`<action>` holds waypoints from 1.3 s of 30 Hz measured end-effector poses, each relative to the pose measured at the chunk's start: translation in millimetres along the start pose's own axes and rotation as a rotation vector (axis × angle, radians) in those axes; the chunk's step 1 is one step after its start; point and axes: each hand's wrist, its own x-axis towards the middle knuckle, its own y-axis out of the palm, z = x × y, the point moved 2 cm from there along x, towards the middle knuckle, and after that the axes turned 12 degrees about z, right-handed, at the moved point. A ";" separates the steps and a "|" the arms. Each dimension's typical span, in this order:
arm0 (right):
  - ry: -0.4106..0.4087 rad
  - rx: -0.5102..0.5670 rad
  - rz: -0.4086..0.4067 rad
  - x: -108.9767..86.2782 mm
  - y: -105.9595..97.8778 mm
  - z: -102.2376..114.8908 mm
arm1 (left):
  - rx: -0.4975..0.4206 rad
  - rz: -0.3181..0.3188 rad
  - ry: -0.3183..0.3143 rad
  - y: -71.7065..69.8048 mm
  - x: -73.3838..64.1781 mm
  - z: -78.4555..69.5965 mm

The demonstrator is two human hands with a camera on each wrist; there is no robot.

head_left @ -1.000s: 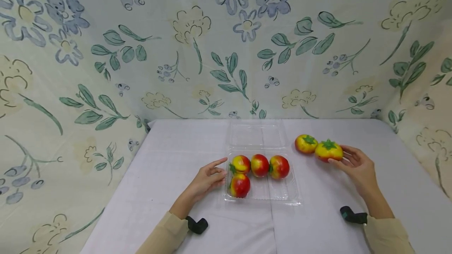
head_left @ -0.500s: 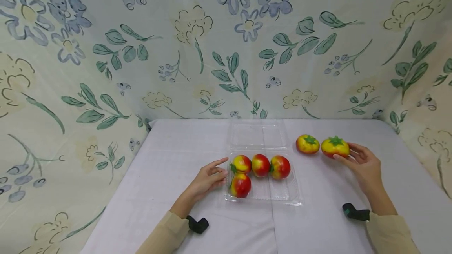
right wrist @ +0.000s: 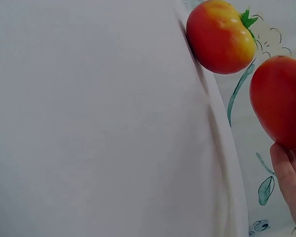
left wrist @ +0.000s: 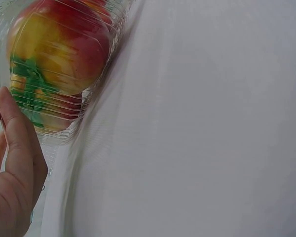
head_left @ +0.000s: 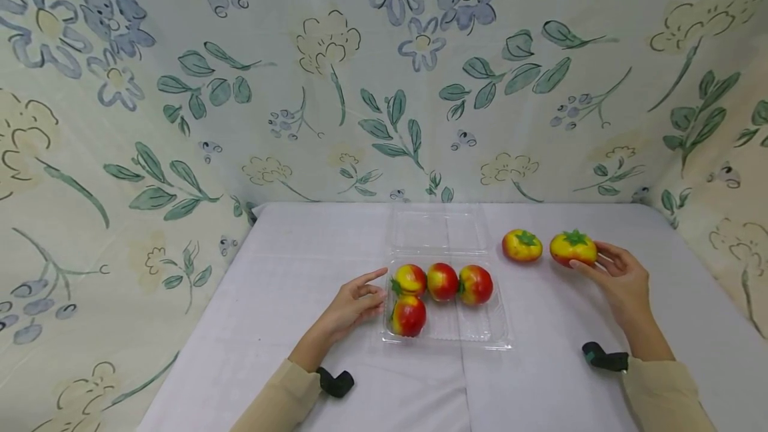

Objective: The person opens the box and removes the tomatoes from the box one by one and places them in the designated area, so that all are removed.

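Observation:
In the head view, my right hand (head_left: 621, 282) grips a red-and-yellow persimmon (head_left: 573, 247) with a green leafy cap, thumb in front and fingers at its right side. Its red underside fills the right edge of the right wrist view. A second persimmon (head_left: 522, 245) sits on the cloth to its left, a small gap apart. My left hand (head_left: 351, 309) touches the left rim of an open clear plastic clamshell box (head_left: 444, 335), fingers extended or loosely bent. Several persimmons (left wrist: 59, 44) lie inside the box, along its back and left side.
The box's clear lid (head_left: 438, 229) lies folded back behind it. White cloth (head_left: 540, 365) covers the table, and a floral curtain (head_left: 384, 85) hangs behind and at both sides. Black wrist devices (head_left: 336, 382) stick out by both sleeves.
My right hand has moved the gripped persimmon right and slightly back, so a gap now parts it from the other loose one. The left hand and box look unchanged.

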 end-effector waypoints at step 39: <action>0.187 -0.248 -0.032 28.5 3.3 -12.3 | -0.004 0.008 -0.001 0.4 -0.6 -0.2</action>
